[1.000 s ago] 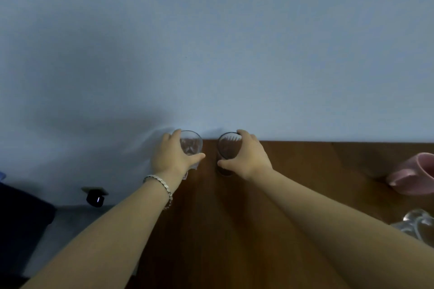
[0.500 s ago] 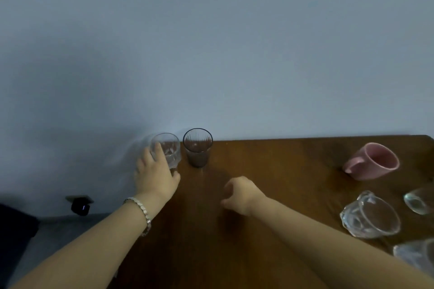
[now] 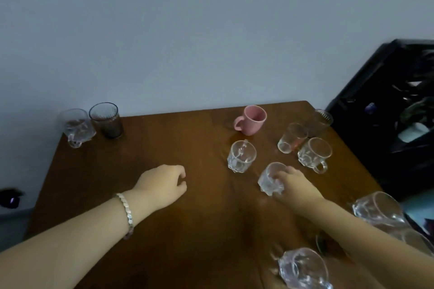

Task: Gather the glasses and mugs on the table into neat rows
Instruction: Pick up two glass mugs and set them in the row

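Note:
A clear glass mug [image 3: 76,128] and a dark tumbler [image 3: 106,120] stand side by side at the far left corner of the brown table [image 3: 164,138]. My left hand [image 3: 162,184] hovers over the table's middle, fingers loosely curled, holding nothing. My right hand [image 3: 293,183] grips a clear glass mug [image 3: 270,179] right of centre. Around it stand a pink mug [image 3: 252,119], another clear mug [image 3: 240,156], a tall glass [image 3: 291,137], a dark tumbler [image 3: 320,122] and a handled clear mug [image 3: 314,155].
More clear glass mugs [image 3: 378,209] [image 3: 303,270] sit at the near right edge of the table. A black crate [image 3: 387,101] full of items stands beyond the right edge. The grey wall [image 3: 187,30] runs behind the table.
Both hands left the two glasses at the far left corner. My right hand moved right and took hold of a clear mug; my left hand drew back to the middle. The view turned right.

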Demonstrator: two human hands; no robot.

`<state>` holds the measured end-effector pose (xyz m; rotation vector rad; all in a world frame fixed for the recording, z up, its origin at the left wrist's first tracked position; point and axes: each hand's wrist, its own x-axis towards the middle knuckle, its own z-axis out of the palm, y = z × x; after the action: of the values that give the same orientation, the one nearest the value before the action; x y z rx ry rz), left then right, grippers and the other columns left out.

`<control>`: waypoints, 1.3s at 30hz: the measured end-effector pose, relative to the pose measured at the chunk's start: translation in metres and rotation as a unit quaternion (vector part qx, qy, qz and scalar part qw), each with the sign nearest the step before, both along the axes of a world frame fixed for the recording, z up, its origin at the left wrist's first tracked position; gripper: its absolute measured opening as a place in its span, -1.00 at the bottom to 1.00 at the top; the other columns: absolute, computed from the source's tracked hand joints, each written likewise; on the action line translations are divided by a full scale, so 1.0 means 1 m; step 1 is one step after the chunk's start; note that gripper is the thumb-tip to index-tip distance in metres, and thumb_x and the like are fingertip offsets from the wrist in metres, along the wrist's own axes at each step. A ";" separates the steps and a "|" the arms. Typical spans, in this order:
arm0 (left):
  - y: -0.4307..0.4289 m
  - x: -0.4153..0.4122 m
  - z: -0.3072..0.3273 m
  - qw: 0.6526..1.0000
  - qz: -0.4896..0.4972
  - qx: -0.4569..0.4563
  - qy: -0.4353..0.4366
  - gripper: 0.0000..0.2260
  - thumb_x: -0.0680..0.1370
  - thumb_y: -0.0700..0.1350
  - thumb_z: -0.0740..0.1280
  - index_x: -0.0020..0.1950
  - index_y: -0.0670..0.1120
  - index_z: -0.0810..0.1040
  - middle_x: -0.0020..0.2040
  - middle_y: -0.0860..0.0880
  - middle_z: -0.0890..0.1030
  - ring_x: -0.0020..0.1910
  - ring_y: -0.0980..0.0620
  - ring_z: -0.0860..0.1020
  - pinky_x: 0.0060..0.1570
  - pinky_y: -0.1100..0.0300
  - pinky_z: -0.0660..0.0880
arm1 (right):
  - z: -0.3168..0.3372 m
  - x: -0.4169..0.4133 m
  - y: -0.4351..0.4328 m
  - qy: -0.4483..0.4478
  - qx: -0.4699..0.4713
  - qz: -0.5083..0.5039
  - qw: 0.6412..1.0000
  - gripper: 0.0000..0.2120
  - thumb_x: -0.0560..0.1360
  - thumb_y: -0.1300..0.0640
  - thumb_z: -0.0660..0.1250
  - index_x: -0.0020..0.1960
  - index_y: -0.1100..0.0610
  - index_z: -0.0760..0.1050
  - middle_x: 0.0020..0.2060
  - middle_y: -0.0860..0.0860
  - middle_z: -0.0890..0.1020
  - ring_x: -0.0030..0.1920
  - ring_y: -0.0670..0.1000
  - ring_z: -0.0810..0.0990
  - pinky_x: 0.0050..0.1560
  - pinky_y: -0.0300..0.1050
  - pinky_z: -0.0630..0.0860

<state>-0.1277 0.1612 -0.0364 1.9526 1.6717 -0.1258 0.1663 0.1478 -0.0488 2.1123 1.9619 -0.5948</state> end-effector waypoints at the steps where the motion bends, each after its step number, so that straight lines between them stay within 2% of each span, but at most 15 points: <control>1: -0.007 0.014 0.000 1.000 0.008 -0.009 -0.010 -0.71 0.58 0.00 0.20 0.28 0.01 0.47 0.08 0.01 0.63 -0.01 0.04 0.62 0.04 0.08 0.58 | -0.006 0.017 0.002 -0.007 0.010 -0.018 1.000 -0.42 0.46 0.05 0.36 0.44 0.07 0.26 0.40 0.06 0.32 0.40 0.11 0.28 0.37 0.01 0.34; 4: -0.029 0.053 0.001 0.998 0.035 -0.032 -0.034 -0.72 0.59 -0.02 0.21 0.29 0.01 0.46 0.12 0.03 0.61 0.03 0.06 0.59 0.05 0.16 0.55 | -0.022 0.048 0.014 0.010 0.013 -0.034 0.999 -0.04 0.36 0.04 0.49 0.53 0.01 -0.07 0.52 0.05 0.09 0.50 0.16 0.12 0.42 0.09 0.25; 6: -0.040 0.076 0.003 0.997 0.046 -0.039 -0.046 -0.72 0.59 -0.03 0.22 0.30 0.01 0.46 0.15 0.03 0.60 0.05 0.07 0.58 0.03 0.21 0.54 | -0.031 0.055 0.024 0.086 -0.017 -0.044 0.995 0.05 0.32 0.14 0.52 0.54 -0.03 -0.15 0.54 0.02 0.02 0.49 0.16 0.16 0.33 0.09 0.41; 9: -0.049 0.101 0.004 0.996 0.058 -0.044 -0.043 -0.71 0.59 -0.03 0.22 0.31 0.02 0.45 0.16 0.03 0.59 0.06 0.08 0.57 0.04 0.22 0.53 | -0.048 0.056 0.029 0.195 -0.049 -0.050 0.978 0.03 0.31 0.18 0.53 0.53 -0.10 -0.08 0.51 -0.03 0.07 0.37 0.15 0.36 0.08 0.07 0.59; 11: -0.049 0.111 0.004 0.996 0.070 -0.052 -0.033 -0.71 0.59 -0.03 0.22 0.32 0.01 0.44 0.17 0.03 0.59 0.08 0.07 0.57 0.06 0.20 0.53 | -0.057 0.059 0.031 0.205 -0.023 -0.052 0.977 -0.06 0.30 0.14 0.54 0.49 -0.07 0.04 0.41 0.00 0.21 0.23 0.17 0.49 0.00 0.06 0.61; 13: -0.044 0.119 0.003 0.995 0.085 -0.056 -0.019 -0.70 0.59 -0.04 0.22 0.32 0.01 0.44 0.18 0.02 0.59 0.09 0.05 0.57 0.10 0.14 0.54 | -0.059 0.064 0.031 0.196 -0.009 -0.055 0.979 -0.10 0.29 0.12 0.55 0.46 0.00 0.09 0.33 0.02 0.29 0.17 0.16 0.53 -0.08 -0.05 0.60; 17: -0.020 0.139 0.000 0.992 0.118 -0.050 -0.010 -0.64 0.57 -0.02 0.24 0.36 -0.01 0.40 0.24 0.00 0.55 0.10 0.01 0.58 0.11 0.08 0.56 | -0.055 0.086 0.024 0.203 -0.009 -0.070 0.977 -0.07 0.22 0.09 0.59 0.44 0.06 0.15 0.37 0.00 0.34 0.27 0.09 0.48 0.18 0.02 0.54; 21: 0.029 0.173 -0.013 0.988 0.155 -0.001 -0.007 -0.41 0.46 0.13 0.34 0.41 -0.04 0.26 0.33 -0.08 0.41 0.14 -0.09 0.54 0.09 -0.01 0.55 | -0.035 0.110 0.023 0.205 0.004 -0.045 0.978 -0.10 0.21 0.02 0.57 0.42 0.03 0.18 0.36 -0.04 0.37 0.25 0.05 0.50 0.16 0.00 0.55; 25: 0.079 0.208 -0.031 0.976 0.203 -0.009 0.075 -0.07 0.35 0.32 0.37 0.53 -0.04 0.01 0.41 -0.16 0.28 0.30 -0.19 0.44 0.11 -0.02 0.49 | -0.019 0.127 0.030 0.201 0.030 -0.014 0.979 -0.13 0.25 0.01 0.56 0.42 0.00 0.17 0.35 -0.07 0.39 0.18 0.01 0.55 0.04 -0.09 0.60; 28: 0.097 0.217 -0.048 0.971 0.211 -0.028 0.109 -0.17 0.38 0.31 0.35 0.48 -0.07 0.12 0.34 -0.17 0.35 0.25 -0.19 0.47 -0.02 0.01 0.49 | -0.016 0.133 0.037 0.206 0.041 -0.007 0.978 -0.14 0.24 0.03 0.56 0.41 -0.03 0.18 0.33 -0.09 0.41 0.20 -0.01 0.53 0.06 -0.08 0.60; 31: 0.101 0.208 -0.053 0.982 0.149 -0.048 0.108 -0.30 0.37 0.16 0.42 0.41 0.01 0.22 0.28 -0.13 0.36 0.21 -0.19 0.47 -0.07 0.04 0.44 | -0.020 0.134 0.042 0.216 0.036 -0.014 0.976 -0.12 0.23 0.04 0.58 0.41 -0.03 0.19 0.32 -0.10 0.42 0.21 -0.03 0.53 0.02 -0.11 0.61; 34: 0.097 0.187 -0.051 0.992 -0.006 -0.064 0.106 -0.36 0.40 -0.06 0.46 0.40 0.12 0.24 0.39 -0.08 0.25 0.31 -0.18 0.30 0.10 0.03 0.48 | -0.027 0.132 0.045 0.224 0.014 -0.022 0.974 -0.13 0.22 0.08 0.59 0.40 -0.04 0.21 0.29 -0.10 0.43 0.05 -0.04 0.59 -0.16 -0.16 0.65; 36: 0.090 0.172 -0.051 0.992 -0.066 -0.085 0.070 -0.35 0.41 -0.19 0.44 0.39 0.18 0.26 0.49 -0.03 0.08 0.41 -0.17 0.16 0.22 -0.02 0.47 | -0.031 0.128 0.046 0.220 0.007 -0.021 0.975 -0.13 0.21 0.08 0.59 0.40 -0.02 0.21 0.30 -0.09 0.42 0.01 -0.05 0.60 -0.18 -0.16 0.65; 37: 0.085 0.167 -0.053 0.991 -0.071 -0.099 0.048 -0.33 0.40 -0.17 0.44 0.41 0.20 0.24 0.53 0.00 -0.01 0.46 -0.17 0.08 0.30 -0.08 0.41 | -0.032 0.125 0.046 0.214 0.004 -0.019 0.977 -0.12 0.21 0.07 0.59 0.40 -0.01 0.20 0.30 -0.09 0.41 0.01 -0.04 0.60 -0.18 -0.15 0.64; 39: 0.075 0.161 -0.055 0.995 -0.006 -0.099 0.003 -0.29 0.39 0.05 0.46 0.45 0.23 0.17 0.55 -0.01 -0.06 0.49 -0.19 0.04 0.38 -0.15 0.30 | -0.033 0.116 0.045 0.203 -0.003 -0.016 0.979 -0.12 0.23 0.08 0.58 0.41 -0.01 0.18 0.30 -0.09 0.39 0.03 0.00 0.60 -0.16 -0.14 0.64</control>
<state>0.0337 0.2360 -0.0915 1.8150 1.5867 -0.2911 0.2828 0.1925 -0.0818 2.1532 2.1180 -1.1140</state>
